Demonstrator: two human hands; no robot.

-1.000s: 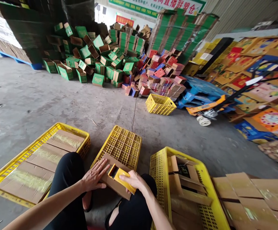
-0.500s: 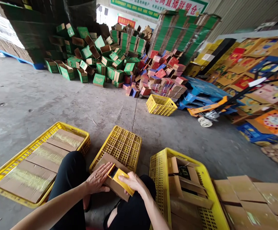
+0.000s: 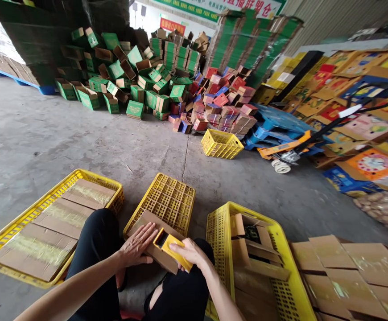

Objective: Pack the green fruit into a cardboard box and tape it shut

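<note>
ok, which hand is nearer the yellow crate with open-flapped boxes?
Right. The right hand, gripping the yellow tool, is left of the yellow crate; the left hand, on the cardboard box, sits farther left.

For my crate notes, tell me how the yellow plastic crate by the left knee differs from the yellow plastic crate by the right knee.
The yellow plastic crate by the left knee shows only taped-shut brown cardboard boxes; the yellow plastic crate by the right knee has raised cardboard flaps and dark contents showing. The left crate slants away rightward, the right crate leftward. Both have perforated walls.
</note>
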